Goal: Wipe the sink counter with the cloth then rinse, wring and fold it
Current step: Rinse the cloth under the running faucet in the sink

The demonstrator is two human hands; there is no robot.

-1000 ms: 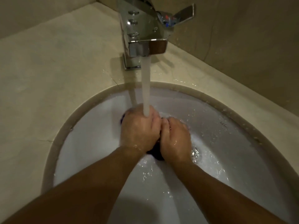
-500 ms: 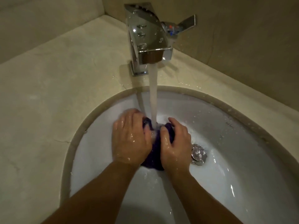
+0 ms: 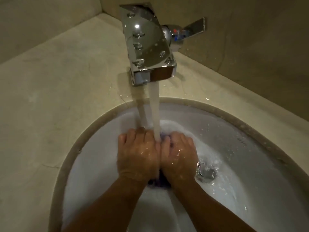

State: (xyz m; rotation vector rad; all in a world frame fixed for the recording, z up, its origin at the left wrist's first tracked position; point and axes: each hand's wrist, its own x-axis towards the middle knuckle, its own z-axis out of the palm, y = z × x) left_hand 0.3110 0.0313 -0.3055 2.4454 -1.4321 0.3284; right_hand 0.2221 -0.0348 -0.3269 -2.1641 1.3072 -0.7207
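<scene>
Left hand (image 3: 138, 154) and right hand (image 3: 179, 155) mostly hide the apparently bunched cloth (image 3: 160, 180).

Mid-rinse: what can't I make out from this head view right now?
Head view:
- cloth: mostly hidden under the left hand and right hand; only dark purple slivers show.
- Grip underneath: hidden by the backs of the hands.
- drain: blurred by running water.
- sink: near rim cut off by the bottom edge.
- faucet lever markings: too small to read.

Your left hand (image 3: 138, 154) and right hand (image 3: 179, 156) side by side mid-frame in the basin (image 3: 100, 156), cloth (image 3: 160, 181) between; faucet (image 3: 147, 47) above, drain (image 3: 207, 173) just right.
</scene>
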